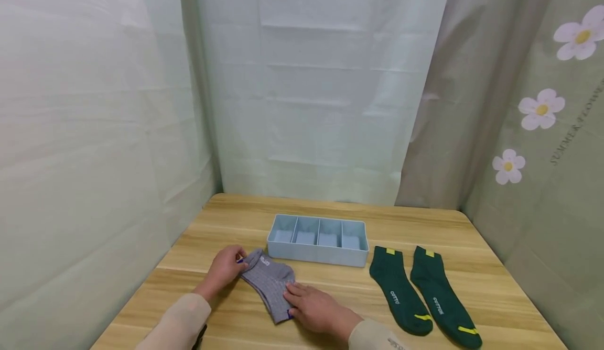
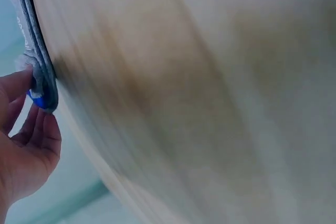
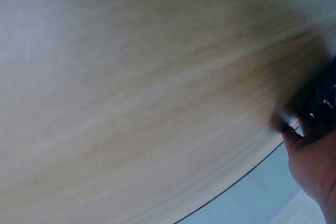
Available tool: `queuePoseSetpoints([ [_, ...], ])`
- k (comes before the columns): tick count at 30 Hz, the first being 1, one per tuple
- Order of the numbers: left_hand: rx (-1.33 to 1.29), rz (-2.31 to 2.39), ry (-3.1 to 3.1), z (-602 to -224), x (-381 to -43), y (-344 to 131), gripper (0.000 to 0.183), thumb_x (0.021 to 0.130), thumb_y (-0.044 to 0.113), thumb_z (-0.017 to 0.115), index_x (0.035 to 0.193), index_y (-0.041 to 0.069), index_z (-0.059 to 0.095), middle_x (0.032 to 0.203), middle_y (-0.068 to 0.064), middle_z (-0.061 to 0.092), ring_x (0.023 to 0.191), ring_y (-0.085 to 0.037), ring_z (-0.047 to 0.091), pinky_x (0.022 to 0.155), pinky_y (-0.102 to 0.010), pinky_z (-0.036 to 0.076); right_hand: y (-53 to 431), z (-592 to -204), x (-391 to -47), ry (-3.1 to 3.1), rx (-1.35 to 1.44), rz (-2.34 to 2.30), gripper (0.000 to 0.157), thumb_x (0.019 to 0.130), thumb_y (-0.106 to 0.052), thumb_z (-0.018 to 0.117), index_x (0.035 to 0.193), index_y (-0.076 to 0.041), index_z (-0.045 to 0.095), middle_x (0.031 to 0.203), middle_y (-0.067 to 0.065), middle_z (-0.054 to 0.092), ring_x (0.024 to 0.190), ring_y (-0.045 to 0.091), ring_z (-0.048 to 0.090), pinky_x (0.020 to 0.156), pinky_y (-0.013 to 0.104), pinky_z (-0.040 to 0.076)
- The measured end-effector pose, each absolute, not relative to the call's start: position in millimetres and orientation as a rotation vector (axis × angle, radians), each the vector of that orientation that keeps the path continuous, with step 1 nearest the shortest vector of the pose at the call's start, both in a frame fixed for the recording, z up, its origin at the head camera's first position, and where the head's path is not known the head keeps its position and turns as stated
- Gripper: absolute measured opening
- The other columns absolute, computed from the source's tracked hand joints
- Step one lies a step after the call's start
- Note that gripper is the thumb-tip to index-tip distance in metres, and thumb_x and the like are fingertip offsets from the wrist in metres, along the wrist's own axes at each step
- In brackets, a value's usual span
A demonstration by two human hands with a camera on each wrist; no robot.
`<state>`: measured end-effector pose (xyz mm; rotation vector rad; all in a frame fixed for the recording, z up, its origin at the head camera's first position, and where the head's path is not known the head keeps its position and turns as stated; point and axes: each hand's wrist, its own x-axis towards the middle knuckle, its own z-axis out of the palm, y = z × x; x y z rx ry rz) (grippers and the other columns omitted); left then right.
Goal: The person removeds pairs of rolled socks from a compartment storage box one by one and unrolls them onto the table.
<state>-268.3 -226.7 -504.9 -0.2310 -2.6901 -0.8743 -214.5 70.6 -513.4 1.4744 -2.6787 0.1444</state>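
Note:
A pair of grey socks (image 1: pixel 270 282) with white lettering lies at the table's near middle, one sock stacked on the other. At the socks' left end, my left hand (image 1: pixel 224 269) pinches the fabric between thumb and fingers. The left wrist view shows the layered edges of the socks (image 2: pixel 39 40) and a blue patch beside the fingertips of that hand (image 2: pixel 31 145). My right hand (image 1: pixel 315 307) rests on the socks' right end, fingers laid over the fabric beside another blue patch. In the right wrist view, this hand (image 3: pixel 315 163) is at the right edge, against dark, blurred fabric.
Behind the grey socks stands a light blue box (image 1: pixel 317 253) with several compartments in a row. Two dark green socks, a left one (image 1: pixel 401 292) and a right one (image 1: pixel 443 297), lie flat on the right of the wooden table (image 1: pixel 198 245). Pale curtains (image 1: pixel 311 88) surround the table.

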Motion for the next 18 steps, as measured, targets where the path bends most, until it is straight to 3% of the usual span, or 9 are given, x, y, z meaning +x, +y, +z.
queuePoseSetpoints([
  [8, -0.344, -0.731, -2.723, -500.1, -268.6, -224.7, 0.008, 0.081, -0.004, 0.069, 0.084, 0.001, 0.076, 0.083, -0.010, 0.071, 0.080, -0.030, 0.067, 0.077, -0.047, 0.053, 70.8, -511.9, -214.8, -2.659, 1.479, 0.150, 0.045, 0.104, -0.028, 0.050, 0.144, -0.007, 0.052, 0.149, 0.012, 0.047, 0.136, 0.025, 0.046, 0.109, 0.033, 0.038],
  [11, -0.341, -0.738, -2.768, -498.7, -269.4, -223.3, 0.006, 0.084, 0.007, 0.073, 0.081, 0.003, 0.076, 0.079, -0.006, 0.069, 0.074, -0.025, 0.063, 0.072, -0.044, 0.052, 70.8, -510.3, -214.4, -2.661, 1.478, 0.157, 0.045, 0.104, -0.027, 0.050, 0.143, -0.006, 0.053, 0.148, 0.013, 0.048, 0.135, 0.025, 0.046, 0.109, 0.033, 0.038],
  [14, -0.360, -0.728, -2.813, -498.5, -270.7, -223.2, 0.013, 0.080, 0.015, 0.080, 0.078, 0.004, 0.073, 0.074, -0.002, 0.064, 0.070, -0.018, 0.056, 0.068, -0.040, 0.049, 71.0, -509.5, -214.1, -2.662, 1.475, 0.158, 0.045, 0.104, -0.027, 0.050, 0.143, -0.006, 0.053, 0.148, 0.013, 0.049, 0.135, 0.025, 0.047, 0.109, 0.033, 0.038],
  [18, -0.392, -0.709, -2.817, -498.4, -270.1, -224.7, 0.010, 0.078, 0.010, 0.080, 0.080, 0.002, 0.073, 0.076, -0.004, 0.066, 0.072, -0.021, 0.059, 0.071, -0.041, 0.050, 71.0, -510.3, -213.9, -2.656, 1.482, 0.153, 0.045, 0.104, -0.027, 0.050, 0.143, -0.006, 0.053, 0.148, 0.013, 0.048, 0.135, 0.025, 0.046, 0.109, 0.033, 0.038],
])
